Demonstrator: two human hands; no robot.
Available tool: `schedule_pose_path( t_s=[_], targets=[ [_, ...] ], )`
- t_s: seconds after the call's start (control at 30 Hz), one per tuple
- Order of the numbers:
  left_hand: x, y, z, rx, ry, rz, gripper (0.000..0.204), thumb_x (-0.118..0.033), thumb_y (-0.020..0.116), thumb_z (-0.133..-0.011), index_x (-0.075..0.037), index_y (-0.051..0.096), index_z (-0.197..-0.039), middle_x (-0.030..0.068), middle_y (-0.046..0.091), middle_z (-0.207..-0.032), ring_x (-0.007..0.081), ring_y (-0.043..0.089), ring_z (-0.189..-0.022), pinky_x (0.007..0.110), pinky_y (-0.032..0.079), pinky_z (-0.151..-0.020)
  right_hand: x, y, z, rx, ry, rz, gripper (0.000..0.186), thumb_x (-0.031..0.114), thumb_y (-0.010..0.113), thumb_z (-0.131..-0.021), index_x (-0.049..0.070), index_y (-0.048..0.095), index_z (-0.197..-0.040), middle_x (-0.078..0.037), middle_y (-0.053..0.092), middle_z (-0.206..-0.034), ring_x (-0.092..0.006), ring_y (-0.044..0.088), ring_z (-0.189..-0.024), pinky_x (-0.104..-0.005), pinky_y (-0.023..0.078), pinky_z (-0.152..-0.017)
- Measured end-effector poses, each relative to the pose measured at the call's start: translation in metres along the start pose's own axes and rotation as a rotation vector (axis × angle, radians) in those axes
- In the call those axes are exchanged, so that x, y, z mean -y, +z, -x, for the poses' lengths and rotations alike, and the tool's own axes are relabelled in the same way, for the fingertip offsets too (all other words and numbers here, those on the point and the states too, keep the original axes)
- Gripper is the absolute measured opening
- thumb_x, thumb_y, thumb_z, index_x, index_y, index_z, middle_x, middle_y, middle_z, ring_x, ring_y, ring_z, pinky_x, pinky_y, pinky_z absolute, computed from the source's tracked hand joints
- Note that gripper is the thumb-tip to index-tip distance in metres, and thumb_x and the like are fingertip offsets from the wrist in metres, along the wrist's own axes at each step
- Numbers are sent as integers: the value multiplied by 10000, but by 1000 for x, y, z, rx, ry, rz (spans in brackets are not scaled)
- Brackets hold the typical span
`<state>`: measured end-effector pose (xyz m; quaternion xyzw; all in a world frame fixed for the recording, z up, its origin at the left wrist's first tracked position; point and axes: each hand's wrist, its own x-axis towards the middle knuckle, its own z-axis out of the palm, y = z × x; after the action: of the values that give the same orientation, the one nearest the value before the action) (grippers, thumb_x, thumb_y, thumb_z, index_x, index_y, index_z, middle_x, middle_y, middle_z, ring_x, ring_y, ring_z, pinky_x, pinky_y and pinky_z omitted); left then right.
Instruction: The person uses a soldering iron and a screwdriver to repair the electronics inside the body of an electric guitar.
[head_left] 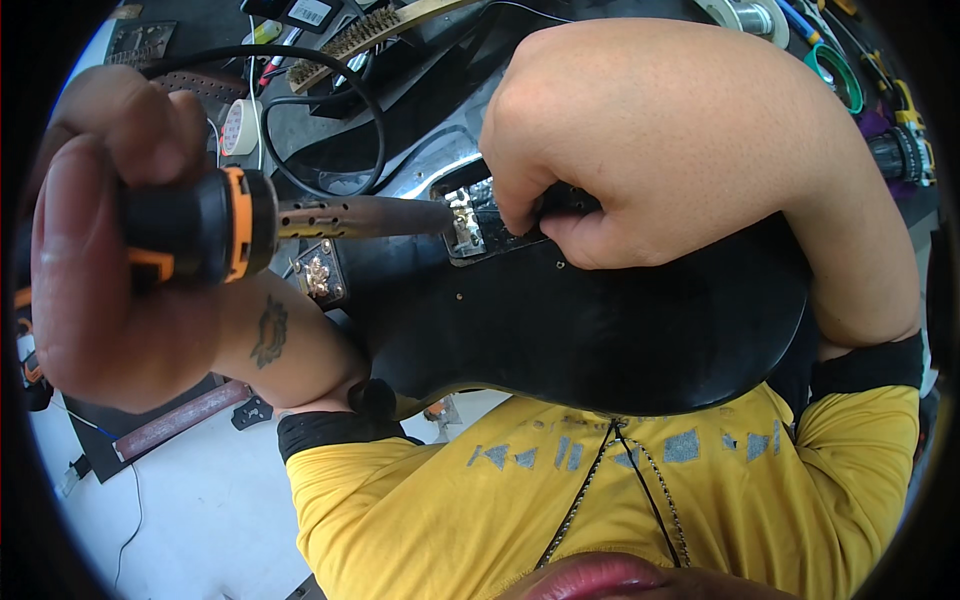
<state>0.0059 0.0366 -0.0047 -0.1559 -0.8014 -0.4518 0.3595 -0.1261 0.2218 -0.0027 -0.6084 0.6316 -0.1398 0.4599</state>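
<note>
Clamping the iron (pixel 360 217), the left grip (pixel 85 255) apparently solders metalwork (pixel 466 224) in the guitar (pixel 600 335), the right grip's (pixel 630 150) hold hidden, the next touch calling for steadiness

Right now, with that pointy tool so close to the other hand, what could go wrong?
If the soldering iron in the left hand is hot, it might burn the right hand, whose fingers are close to its front end. A slip could also scorch or scratch the glossy black guitar body around the opening.
</note>
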Motion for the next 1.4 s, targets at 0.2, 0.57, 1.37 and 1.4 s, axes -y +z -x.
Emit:
schedule_pose_path(
  t_s=[0.2,0.57,1.37,1.4],
  targets=[
    [5,5,-1,13,94,23,185,-201,490,-834,-26,433,-817,147,426,-788,168,304,-652,335,267,-612,-18,4,1,-22,-333,-119,198,91,584,-818,-46,709,-750,-231,653,-631,-369,649,-576,-428,556,-593],
    [2,-4,-2,59,54,-44,203,-228,494,-815,-38,423,-808,147,437,-799,174,316,-650,349,276,-629,-3,0,2,0,6,-9,198,86,592,-816,-62,692,-731,-242,654,-637,-377,657,-586,-433,558,-594],
    [2,0,-3,37,-29,16,215,-234,470,-829,-40,402,-764,145,431,-808,171,303,-637,344,265,-619,-23,-1,0,48,-255,-148,207,94,599,-819,-72,690,-733,-246,648,-623,-372,656,-567,-424,558,-571],
    [2,0,-3,37,-30,16,215,-234,470,-829,-40,402,-764,145,431,-808,171,303,-637,344,265,-619,-21,0,3,48,-254,-148,207,94,599,-819,-72,690,-733,-246,648,-623,-372,656,-567,-424,558,-571]
  ],
)
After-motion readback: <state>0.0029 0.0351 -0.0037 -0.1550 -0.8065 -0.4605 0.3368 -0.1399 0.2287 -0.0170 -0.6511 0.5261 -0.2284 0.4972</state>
